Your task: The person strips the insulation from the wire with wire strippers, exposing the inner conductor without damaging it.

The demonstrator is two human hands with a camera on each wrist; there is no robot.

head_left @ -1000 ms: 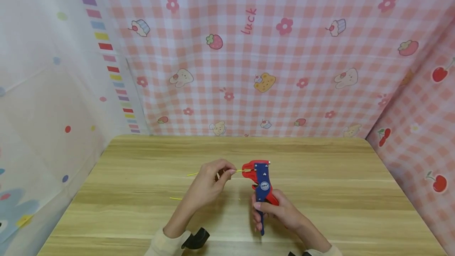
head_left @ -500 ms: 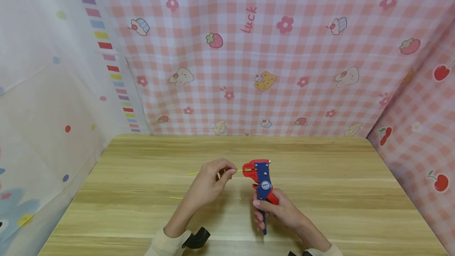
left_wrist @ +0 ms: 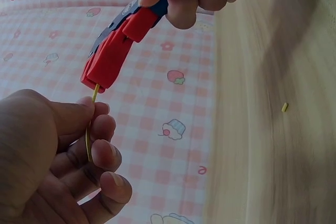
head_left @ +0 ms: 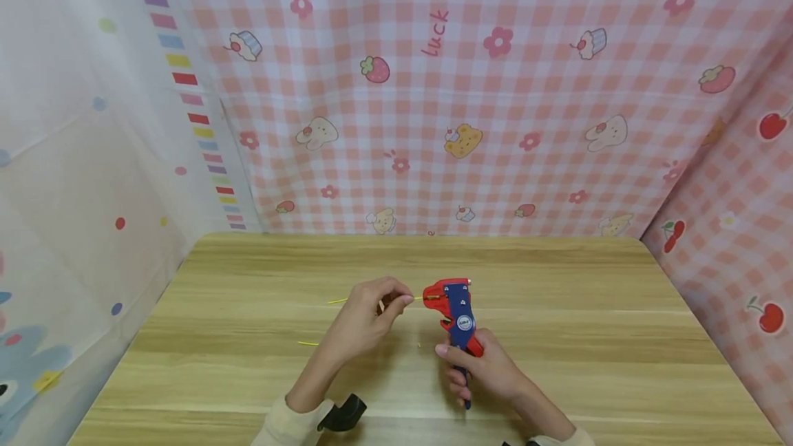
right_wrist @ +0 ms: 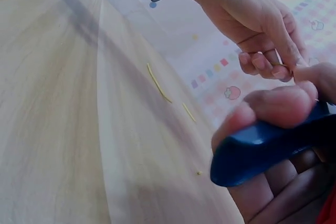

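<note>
Between its thumb and index finger my left hand (head_left: 365, 315) pinches a short yellow wire (left_wrist: 94, 94). The wire's far end goes into the red jaws of a wire stripper (head_left: 458, 301), and its tail lies along the curled fingers. My right hand (head_left: 486, 367) grips the stripper's handles from below, fingers wrapped round the blue handle (right_wrist: 262, 153). The tool's head points left, toward the left hand. How far the wire reaches inside the jaws is hidden.
Two yellow wires lie on the wooden table (head_left: 588, 336) to the left: a farther one (head_left: 336, 301) and a nearer one (head_left: 308, 343) partly behind the left forearm. A tiny yellow bit (left_wrist: 285, 107) lies between the hands. A checked curtain (head_left: 396, 109) hangs behind the table.
My right fingers have drawn in toward the palm, and the blue handle's lower end has swung slightly right. The left hand with the wire stays nearly still.
</note>
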